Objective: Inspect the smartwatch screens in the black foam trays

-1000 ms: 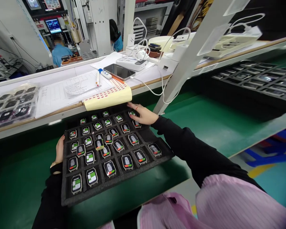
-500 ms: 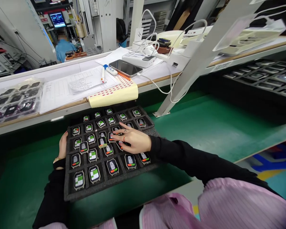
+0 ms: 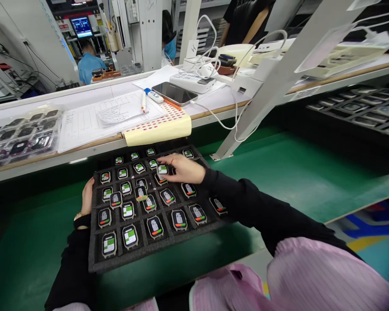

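A dark grey foam tray (image 3: 139, 254) with compartments holds several lit smartwatch bodies without straps, their screens green and white or dark with text. My left hand (image 3: 87, 196) grips the tray's left edge, its fingers partly hidden behind it. Over the tray's middle, my right hand (image 3: 186, 168) pinches a smartwatch (image 3: 162, 169) with a green and white screen, raised above the compartments. Just below it lies another watch (image 3: 161, 179). One watch (image 3: 141, 193) with a yellowish edge overlaps its neighbours, and another watch (image 3: 116, 200) sits across a divider.
On the shelf above the tray lie paper sheets (image 3: 84, 125), a phone (image 3: 175, 93), a marker (image 3: 154, 95) and white cables. A clear blister tray (image 3: 26, 138) stands at the left. A slanted metal post (image 3: 246, 116) rises at the right. Other people are in the background.
My right hand has gone from spread fingers over the watches to pinching one, lifted slightly up the tray. More watches on the tray's right side now show. My left hand keeps its grip.
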A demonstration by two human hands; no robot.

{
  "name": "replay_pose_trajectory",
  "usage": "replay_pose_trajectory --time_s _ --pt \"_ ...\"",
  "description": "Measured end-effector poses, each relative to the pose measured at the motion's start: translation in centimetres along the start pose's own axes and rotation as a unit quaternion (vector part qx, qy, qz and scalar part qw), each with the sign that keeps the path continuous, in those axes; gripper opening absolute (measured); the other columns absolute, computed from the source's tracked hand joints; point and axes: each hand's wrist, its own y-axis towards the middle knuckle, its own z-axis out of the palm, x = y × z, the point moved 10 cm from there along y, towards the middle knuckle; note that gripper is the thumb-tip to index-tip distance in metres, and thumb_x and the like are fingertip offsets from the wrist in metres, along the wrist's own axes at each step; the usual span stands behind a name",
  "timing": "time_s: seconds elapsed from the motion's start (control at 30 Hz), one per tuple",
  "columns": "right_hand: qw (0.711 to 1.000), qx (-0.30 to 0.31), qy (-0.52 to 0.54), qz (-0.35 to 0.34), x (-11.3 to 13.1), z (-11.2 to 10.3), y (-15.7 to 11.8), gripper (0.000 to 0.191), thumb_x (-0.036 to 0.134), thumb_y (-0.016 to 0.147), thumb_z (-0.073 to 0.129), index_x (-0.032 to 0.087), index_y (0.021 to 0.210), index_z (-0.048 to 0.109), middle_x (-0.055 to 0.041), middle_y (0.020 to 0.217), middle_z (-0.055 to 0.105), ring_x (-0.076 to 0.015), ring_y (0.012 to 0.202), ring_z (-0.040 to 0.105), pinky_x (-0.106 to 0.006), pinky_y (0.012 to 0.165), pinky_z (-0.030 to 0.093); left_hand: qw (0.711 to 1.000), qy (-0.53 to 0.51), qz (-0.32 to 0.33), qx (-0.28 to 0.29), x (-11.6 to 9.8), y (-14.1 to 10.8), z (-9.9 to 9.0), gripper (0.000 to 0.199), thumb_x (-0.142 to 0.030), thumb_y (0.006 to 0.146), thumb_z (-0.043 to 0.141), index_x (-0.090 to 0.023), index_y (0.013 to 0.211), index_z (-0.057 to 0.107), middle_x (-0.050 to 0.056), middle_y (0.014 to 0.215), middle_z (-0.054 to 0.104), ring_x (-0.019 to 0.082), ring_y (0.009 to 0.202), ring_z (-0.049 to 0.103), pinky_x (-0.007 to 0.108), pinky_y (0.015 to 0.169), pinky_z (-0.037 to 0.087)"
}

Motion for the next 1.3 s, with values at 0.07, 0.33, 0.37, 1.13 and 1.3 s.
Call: replay_pose_trajectory --time_s 0.07,0.33,0.37,1.13,1.3 --pt "0.997 -0.033 -0.022 0.072 -4.4 -1.9 0.3 0.053 0.028 0.082 0.079 0.013 0.130 0.063 -0.0110 0.114 0.071 -0.0282 0.104 0.068 -0.039 0.097 0.054 1.000 -0.004 0.003 0.009 0.4 0.4 0.0 0.034 -0.041 0.074 0.066 -0.017 0.097 0.074 0.004 0.107 0.075 0.028 0.117 0.063 0.035 0.103 0.050" --pt "0.974 -0.033 -0.081 0.208 -14.5 -3.8 0.2 0.032 0.019 0.085 0.071 0.006 0.114 0.069 -0.0194 0.103 0.074 -0.0377 0.099 0.070 -0.045 0.087 0.058 1.000 -0.011 0.018 0.014 1.2 1.5 -0.6 0.036 -0.040 0.075 0.066 -0.017 0.101 0.074 0.008 0.119 0.073 0.030 0.127 0.057 0.039 0.113 0.041" --pt "0.974 -0.031 -0.082 0.209 -14.4 -3.6 0.3 0.031 0.019 0.087 0.067 0.005 0.115 0.069 -0.0198 0.104 0.074 -0.0383 0.101 0.070 -0.046 0.089 0.058 1.000 -0.009 0.021 0.011 1.1 1.4 -0.7 0.033 -0.038 0.075 0.066 -0.017 0.100 0.074 0.008 0.119 0.072 0.030 0.128 0.057 0.039 0.114 0.041" --pt "0.970 0.109 0.016 -0.218 17.0 7.9 3.3 0.042 0.028 0.105 0.054 0.005 0.140 0.049 -0.0175 0.122 0.068 -0.0283 0.125 0.057 -0.055 0.121 0.025 0.997 -0.042 0.038 0.059 2.1 1.4 0.1 0.053 -0.047 0.073 0.066 -0.012 0.113 0.071 0.013 0.129 0.068 0.030 0.128 0.057 0.039 0.110 0.042" --pt "0.982 0.104 -0.031 -0.156 16.4 8.8 6.2 0.067 0.044 0.091 0.076 0.003 0.138 0.051 -0.0187 0.110 0.069 -0.0334 0.113 0.062 -0.051 0.110 0.039 0.997 -0.045 0.046 0.052 1.6 1.2 0.1 0.047 -0.044 0.073 0.065 -0.011 0.106 0.072 0.014 0.126 0.069 0.031 0.126 0.057 0.039 0.109 0.042"
